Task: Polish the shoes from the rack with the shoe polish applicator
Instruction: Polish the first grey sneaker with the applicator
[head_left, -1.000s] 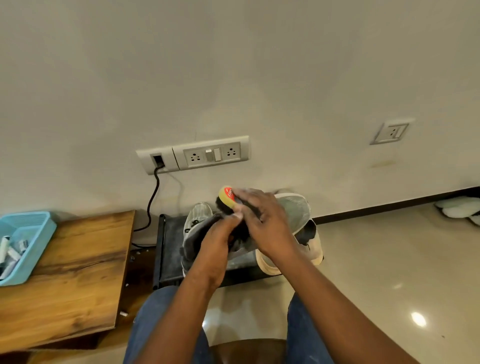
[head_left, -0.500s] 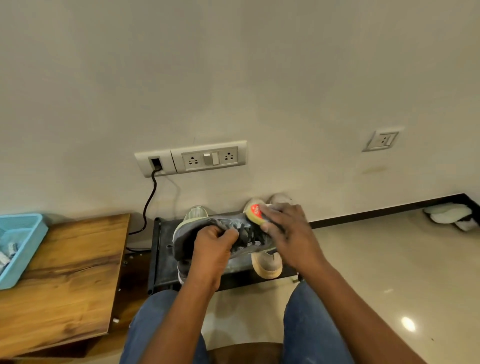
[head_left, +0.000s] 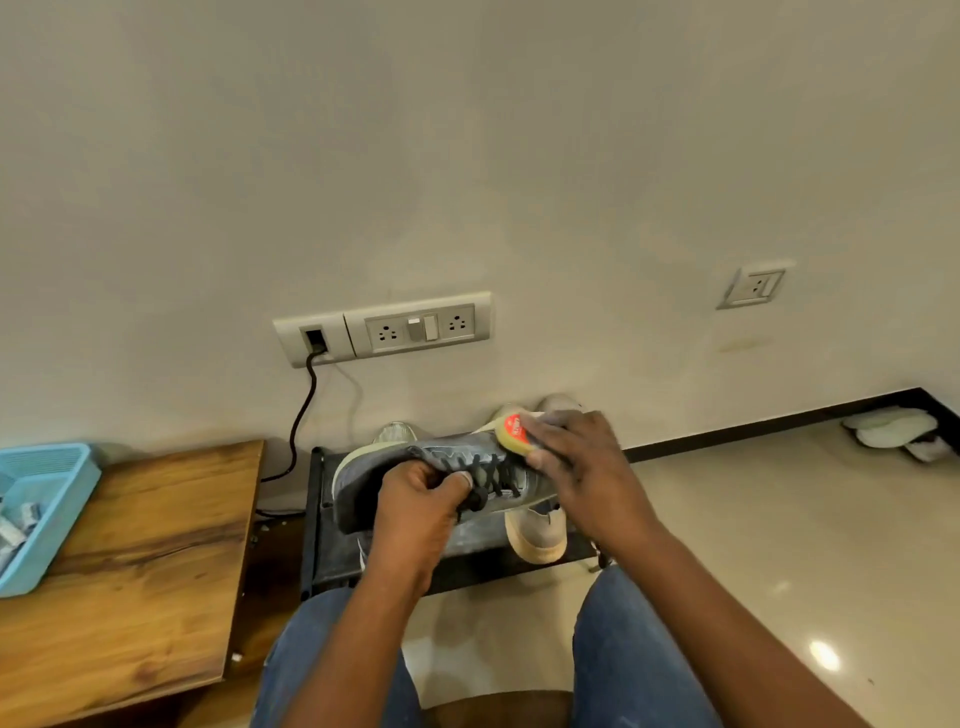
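The left hand (head_left: 415, 506) grips the grey shoe (head_left: 441, 478) from the near side, with the fingers curled over its upper just beside the dark laces (head_left: 488, 480). The shoe lies on its side in the air above the rack (head_left: 322, 540), its pale sole turned toward the wall. The right hand (head_left: 576, 467) holds the applicator (head_left: 511, 428), a round yellow piece with a red label, and its fingers curl round it from the right. The applicator touches the shoe at its right end, close above the laces. The two hands are near each other, with only the laces between them.

Under the held shoe, a beige shoe (head_left: 537, 535) stands on the rack, and the tip of another pale shoe (head_left: 395, 431) shows behind it at the wall. The rack is black and stands against the wall, between the person's knees (head_left: 623, 639) and the skirting. To the left stands a wooden table (head_left: 135, 561) with a blue basket (head_left: 47, 514) at its far left edge. A black cable (head_left: 304, 415) hangs from the socket panel (head_left: 384, 330) down behind the table. To the right, the shiny floor (head_left: 753, 545) lies open, with white slippers (head_left: 898, 431) by the wall well apart.
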